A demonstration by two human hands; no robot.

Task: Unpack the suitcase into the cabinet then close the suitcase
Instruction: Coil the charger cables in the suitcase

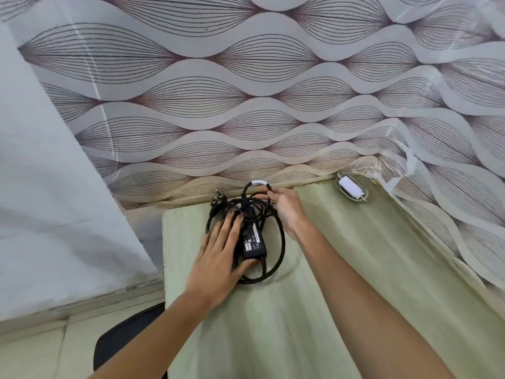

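At 9 o'clock in the view a plain white panel point(54, 160) leans in. Below it, at 7 o'clock, a dark shape point(128, 337) sits on the floor; it may be the suitcase, but too little of it shows to tell. The pale green wooden cabinet top point(341, 269) fills the lower middle and right, and I take it to be where things are being unpacked. The task's thing of the moment lies on it near its far left corner: a black power adapter point(252, 237) ringed by its black cable point(281, 242), with the three-pin plug point(217, 199) poking out at the adapter's 11 o'clock. The left hand point(218, 258) lies flat on the coil at the adapter's 9 o'clock, fingers straight and pressing, the thumb against the adapter's near end. The right hand point(287, 209), at the adapter's 1 o'clock, has its fingers curled and pinching a raised loop of cable just beside a band of white tape point(259, 183). Further right, at 2 o'clock, a small white charger point(351, 188) with its cord lies against the wave-patterned wallpaper point(246, 105). So at least two items appear to be out. The adapter looks set down but not yet let go. Whether more remains packed cannot be seen, and closing the suitcase is presumably still to do.
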